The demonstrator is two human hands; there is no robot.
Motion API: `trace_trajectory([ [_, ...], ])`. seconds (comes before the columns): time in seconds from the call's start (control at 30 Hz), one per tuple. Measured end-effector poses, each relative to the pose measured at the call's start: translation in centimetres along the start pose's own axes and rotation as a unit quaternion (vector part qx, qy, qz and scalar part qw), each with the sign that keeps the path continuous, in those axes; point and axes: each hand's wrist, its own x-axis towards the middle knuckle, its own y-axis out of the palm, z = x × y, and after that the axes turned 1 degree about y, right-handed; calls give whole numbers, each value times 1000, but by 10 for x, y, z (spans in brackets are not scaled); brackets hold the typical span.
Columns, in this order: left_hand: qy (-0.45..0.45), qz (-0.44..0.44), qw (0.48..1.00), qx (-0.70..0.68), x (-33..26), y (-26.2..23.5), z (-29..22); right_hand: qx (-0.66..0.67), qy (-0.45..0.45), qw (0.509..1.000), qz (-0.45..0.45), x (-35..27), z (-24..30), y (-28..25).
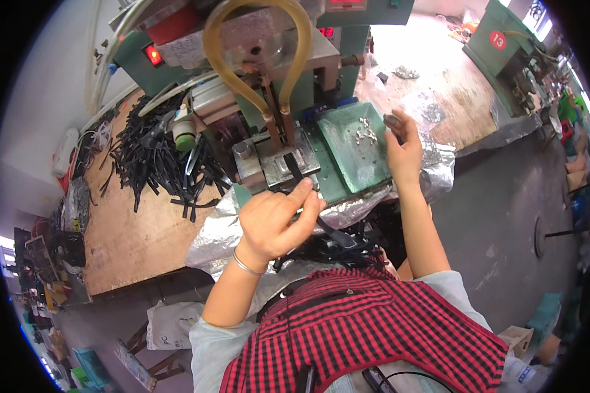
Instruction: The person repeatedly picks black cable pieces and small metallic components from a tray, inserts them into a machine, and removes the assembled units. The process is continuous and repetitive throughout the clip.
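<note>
My left hand (pixel 274 221) is closed, pinching a black strap (pixel 291 166) between thumb and fingers. The strap's far end lies on the metal block (pixel 276 171) of a bench machine, under two copper-coloured prongs (pixel 280 124). Over the right rim of a green tray (pixel 334 147), my right hand (pixel 404 145) is raised with its fingers curled together. Something dark shows at its fingertips; I cannot make out whether it is a covering or a held piece. Small silvery pieces (pixel 366 133) lie scattered in the tray.
A heap of black straps (pixel 157 154) covers part of the wooden table to the left. More straps (pixel 341 245) lie at my lap, beside crinkled foil (pixel 219 229). A yellowish hose (pixel 303 39) loops above the block. Another green machine (pixel 498 56) stands at the far right.
</note>
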Motion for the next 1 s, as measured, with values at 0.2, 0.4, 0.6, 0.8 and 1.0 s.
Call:
trace_trajectory([
  [0.2,-7,-7,1000,-7,-9,4,3,-296,-26,948,119,-32,20,-32],
  [0.4,-134,31,990,-34,-7,-17,-20,-431,-144,883,116,-34,21,-14],
  [0.6,-169,44,972,155,-58,-101,-36,-337,-23,940,38,-45,21,-19],
  [0.8,-264,126,934,206,-68,-133,54,-229,5,968,103,-33,41,3],
  [1.0,-215,337,891,215,-163,-100,105,-156,-90,979,95,-30,25,29],
])
